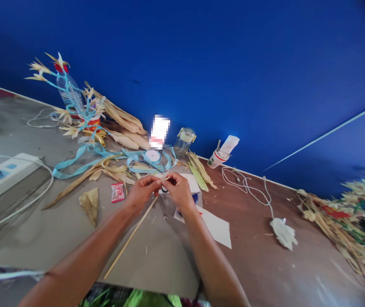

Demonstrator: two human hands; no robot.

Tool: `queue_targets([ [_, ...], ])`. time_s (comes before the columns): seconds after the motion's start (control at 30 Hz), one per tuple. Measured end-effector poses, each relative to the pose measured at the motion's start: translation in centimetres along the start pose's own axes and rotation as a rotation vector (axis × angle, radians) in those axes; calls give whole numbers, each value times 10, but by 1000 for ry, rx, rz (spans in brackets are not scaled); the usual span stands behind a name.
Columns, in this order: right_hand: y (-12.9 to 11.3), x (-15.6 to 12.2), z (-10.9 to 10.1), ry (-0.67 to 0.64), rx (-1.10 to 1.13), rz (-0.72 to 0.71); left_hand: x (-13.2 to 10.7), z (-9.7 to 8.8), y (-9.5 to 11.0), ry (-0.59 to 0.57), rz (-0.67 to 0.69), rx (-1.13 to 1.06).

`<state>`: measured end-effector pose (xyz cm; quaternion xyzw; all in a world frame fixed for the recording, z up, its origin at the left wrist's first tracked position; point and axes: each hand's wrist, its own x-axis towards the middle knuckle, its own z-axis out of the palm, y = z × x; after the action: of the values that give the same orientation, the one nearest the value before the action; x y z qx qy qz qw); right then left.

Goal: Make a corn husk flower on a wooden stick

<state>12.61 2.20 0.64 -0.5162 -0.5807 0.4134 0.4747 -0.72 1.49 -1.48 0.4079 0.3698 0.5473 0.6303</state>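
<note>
Pale scrap point(165, 179) partly hidden by fingers point(153, 186)
Left hand point(142, 192) and right hand point(179, 192) pinch it above the surface point(161, 256), between near and far edges; thin, straw-coloured, shape too small to tell

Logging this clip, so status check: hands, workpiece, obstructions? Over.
Left hand and right hand close together, pinching a small pale strip. Thin stick slants down from left hand; grip unclear. White paper near right hand, apparently not blocking.

The left forearm point(97, 238) and right forearm point(208, 245) reached forward, converging; the left hand point(142, 190) and right hand point(179, 189) nearly met, each curled into a pinch.
</note>
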Motion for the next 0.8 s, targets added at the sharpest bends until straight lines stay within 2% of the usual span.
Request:
queue_targets([
  [0.2, -3, -1, 1, -28, 64, 49, -1, 1, 0, 1, -100, -188],
  [0.43, -8, -2, -2, -114, 277, 139, -3, 3, 11, 5, -195, -304],
  [0.6, -6, 0, -2, -111, 352, 133, -4, 4, 12, -23, -212, -244],
  [0.8, -1, 0, 2, -97, 434, 137, -2, 1, 7, 2, -104, -57],
])
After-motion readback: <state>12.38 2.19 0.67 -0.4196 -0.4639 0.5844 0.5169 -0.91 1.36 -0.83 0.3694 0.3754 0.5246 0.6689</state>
